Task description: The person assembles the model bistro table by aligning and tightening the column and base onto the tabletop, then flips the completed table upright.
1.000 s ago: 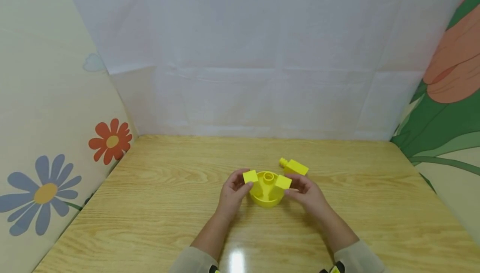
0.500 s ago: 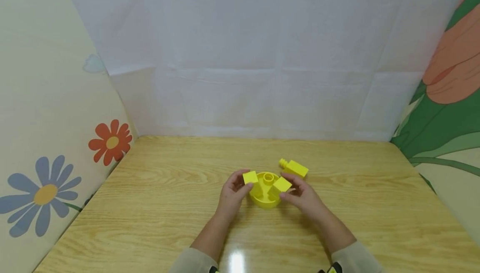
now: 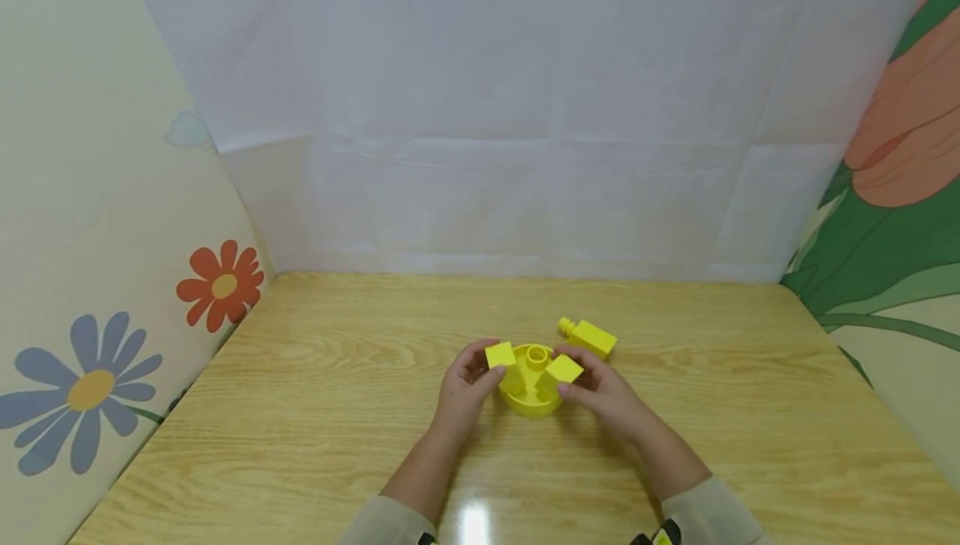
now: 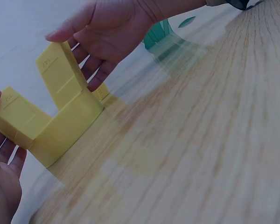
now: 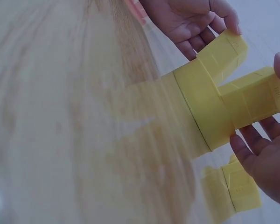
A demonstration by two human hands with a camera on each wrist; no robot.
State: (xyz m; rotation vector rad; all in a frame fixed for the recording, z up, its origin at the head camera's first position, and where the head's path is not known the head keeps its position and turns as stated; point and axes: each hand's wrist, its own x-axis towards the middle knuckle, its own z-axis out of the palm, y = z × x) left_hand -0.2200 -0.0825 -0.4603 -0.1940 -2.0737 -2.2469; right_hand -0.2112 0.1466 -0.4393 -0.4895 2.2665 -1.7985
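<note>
A round, shallow yellow plastic base (image 3: 531, 408) stands on the table, with two yellow rectangular blocks rising from it and leaning outward. My left hand (image 3: 463, 391) pinches the left block (image 3: 501, 353) between thumb and fingers. On the other side, my right hand (image 3: 613, 391) holds the right block (image 3: 564, 370), thumb near its upper end and fingers behind. A ring-shaped socket (image 3: 537, 357) shows at the back of the base. The right wrist view shows the blocks' lower ends inside the base wall (image 5: 200, 107), hidden by it.
Behind the right hand, a third yellow block (image 3: 594, 337) with a ridged round peg lies on its side on the wooden table (image 3: 337, 412). A white cloth (image 3: 465, 112) hangs at the table's back edge. Flower-printed panels (image 3: 90, 195) flank both sides.
My right hand has shifted slightly left around the right block, and that block has turned so a corner points forward. The left hand, base and third block stay almost where they were.
</note>
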